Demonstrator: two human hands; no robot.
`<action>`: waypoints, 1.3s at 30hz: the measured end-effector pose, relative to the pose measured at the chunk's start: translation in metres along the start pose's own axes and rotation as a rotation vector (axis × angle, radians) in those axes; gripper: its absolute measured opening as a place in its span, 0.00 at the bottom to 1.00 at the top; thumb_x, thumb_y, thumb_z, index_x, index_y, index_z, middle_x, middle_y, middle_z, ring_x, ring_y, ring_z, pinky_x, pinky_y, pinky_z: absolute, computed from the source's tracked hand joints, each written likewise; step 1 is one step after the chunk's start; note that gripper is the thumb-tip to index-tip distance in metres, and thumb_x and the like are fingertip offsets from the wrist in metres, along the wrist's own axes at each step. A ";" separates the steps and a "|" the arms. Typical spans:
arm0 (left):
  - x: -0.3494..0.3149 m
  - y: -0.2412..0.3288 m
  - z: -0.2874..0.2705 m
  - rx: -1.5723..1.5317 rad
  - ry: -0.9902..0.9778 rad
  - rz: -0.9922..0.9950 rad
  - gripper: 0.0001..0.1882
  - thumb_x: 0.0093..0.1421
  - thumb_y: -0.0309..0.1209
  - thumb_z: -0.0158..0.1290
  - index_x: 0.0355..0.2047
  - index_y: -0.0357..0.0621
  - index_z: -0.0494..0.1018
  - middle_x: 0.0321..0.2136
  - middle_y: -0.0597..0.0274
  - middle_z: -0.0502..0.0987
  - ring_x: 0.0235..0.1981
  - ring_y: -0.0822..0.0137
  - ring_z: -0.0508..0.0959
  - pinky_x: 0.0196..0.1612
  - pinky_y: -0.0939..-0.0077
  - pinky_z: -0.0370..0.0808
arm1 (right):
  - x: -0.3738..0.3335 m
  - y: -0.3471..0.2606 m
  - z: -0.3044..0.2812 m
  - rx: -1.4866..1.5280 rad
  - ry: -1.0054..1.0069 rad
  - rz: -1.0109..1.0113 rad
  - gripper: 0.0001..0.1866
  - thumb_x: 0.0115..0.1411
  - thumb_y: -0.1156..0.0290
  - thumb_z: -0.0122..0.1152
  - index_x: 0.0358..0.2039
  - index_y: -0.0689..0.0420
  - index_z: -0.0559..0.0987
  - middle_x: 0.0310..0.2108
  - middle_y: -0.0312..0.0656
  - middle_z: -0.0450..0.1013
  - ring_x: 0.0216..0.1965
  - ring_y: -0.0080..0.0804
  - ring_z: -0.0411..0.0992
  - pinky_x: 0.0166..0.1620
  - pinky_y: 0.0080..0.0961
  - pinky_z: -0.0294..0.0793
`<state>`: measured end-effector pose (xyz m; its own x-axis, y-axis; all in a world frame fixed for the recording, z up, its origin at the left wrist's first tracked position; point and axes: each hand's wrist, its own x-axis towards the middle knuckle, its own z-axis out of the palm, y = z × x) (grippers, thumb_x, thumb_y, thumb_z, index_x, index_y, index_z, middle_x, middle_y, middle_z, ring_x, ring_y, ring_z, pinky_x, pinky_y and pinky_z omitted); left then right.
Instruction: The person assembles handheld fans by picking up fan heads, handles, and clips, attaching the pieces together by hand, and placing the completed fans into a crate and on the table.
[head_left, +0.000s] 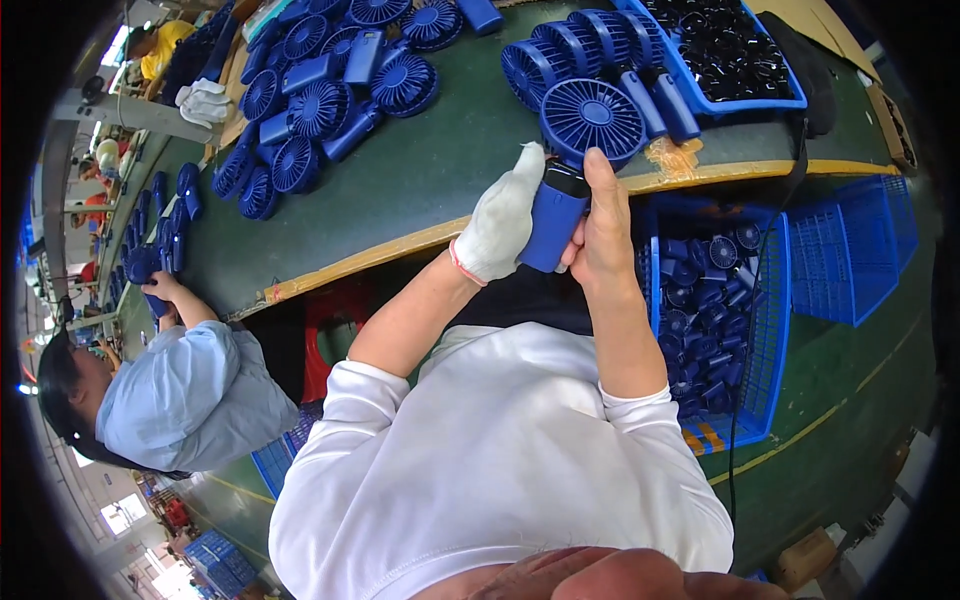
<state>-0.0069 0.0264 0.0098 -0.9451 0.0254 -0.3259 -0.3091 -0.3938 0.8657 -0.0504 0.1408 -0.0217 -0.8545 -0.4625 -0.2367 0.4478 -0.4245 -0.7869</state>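
In front of my chest, at the table's front edge, I hold a blue handheld fan [552, 228] between both hands. Its round grille head points away from me, and a black part shows at the top of the handle. My left hand [502, 215], in a white glove, is closed along the handle's left side with its thumb up. My bare right hand [604, 225] wraps the right side, thumb raised near the grille, some fingers hidden behind the handle. Just beyond stand several blue fans [575, 50] in a row on the green table [450, 150].
Many blue fans [322, 108] are piled at the table's left. A blue tray [800, 98] of black parts sits far right. Below the edge, at my right, a blue crate [775, 330] holds more fan pieces. A cable [745, 400] hangs there. A co-worker [200, 390] works at left.
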 end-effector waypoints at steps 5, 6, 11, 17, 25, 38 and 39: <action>0.003 -0.023 -0.008 0.094 0.086 0.234 0.24 0.70 0.45 0.30 0.52 0.41 0.65 0.28 0.58 0.77 0.23 0.69 0.78 0.27 0.75 0.77 | -0.001 -0.009 0.009 -0.445 -0.075 -0.424 0.16 0.51 0.67 0.64 0.38 0.64 0.78 0.28 0.41 0.75 0.26 0.29 0.75 0.32 0.27 0.77; 0.013 -0.039 -0.018 0.356 0.261 0.526 0.23 0.71 0.41 0.30 0.60 0.44 0.59 0.44 0.58 0.75 0.41 0.67 0.78 0.45 0.73 0.75 | 0.008 -0.006 0.012 -0.546 -0.154 -0.637 0.19 0.47 0.70 0.66 0.41 0.62 0.78 0.34 0.45 0.76 0.38 0.40 0.76 0.47 0.34 0.73; 0.019 -0.048 -0.043 -0.125 0.265 0.528 0.21 0.69 0.39 0.37 0.59 0.45 0.63 0.52 0.63 0.69 0.51 0.69 0.69 0.55 0.72 0.66 | 0.032 -0.018 0.035 -1.219 -0.167 -1.057 0.20 0.41 0.60 0.66 0.27 0.67 0.80 0.38 0.49 0.72 0.46 0.43 0.68 0.50 0.36 0.63; 0.011 -0.031 -0.054 0.487 0.705 0.652 0.17 0.63 0.37 0.49 0.47 0.39 0.69 0.34 0.57 0.77 0.35 0.66 0.79 0.39 0.73 0.75 | 0.076 -0.034 0.003 -1.591 -0.044 -1.167 0.17 0.41 0.58 0.71 0.24 0.60 0.84 0.46 0.54 0.72 0.51 0.54 0.67 0.53 0.46 0.66; -0.001 0.008 -0.113 1.199 1.082 1.059 0.18 0.51 0.36 0.60 0.41 0.42 0.74 0.40 0.53 0.76 0.45 0.54 0.74 0.49 0.64 0.72 | 0.058 -0.046 0.011 -1.748 -0.073 -0.803 0.20 0.40 0.58 0.73 0.27 0.62 0.84 0.45 0.51 0.71 0.53 0.51 0.66 0.53 0.40 0.68; 0.060 0.063 -0.161 1.832 0.933 0.271 0.31 0.65 0.55 0.38 0.45 0.41 0.76 0.40 0.39 0.77 0.42 0.41 0.77 0.44 0.53 0.73 | 0.017 -0.019 -0.032 -1.697 0.060 -1.027 0.15 0.35 0.59 0.72 0.21 0.56 0.83 0.33 0.45 0.72 0.52 0.55 0.63 0.45 0.48 0.66; 0.054 0.054 -0.179 1.857 0.877 0.263 0.30 0.67 0.53 0.35 0.43 0.38 0.75 0.39 0.40 0.78 0.41 0.42 0.76 0.43 0.53 0.72 | -0.008 -0.010 -0.040 -1.618 0.080 -1.027 0.16 0.33 0.59 0.73 0.20 0.56 0.82 0.35 0.46 0.71 0.53 0.56 0.62 0.46 0.49 0.66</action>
<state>-0.0554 -0.1578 -0.0285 -0.8583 -0.4339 0.2741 -0.4517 0.8922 -0.0022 -0.0584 0.1801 -0.0353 -0.6218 -0.4906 0.6105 -0.7580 0.5732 -0.3113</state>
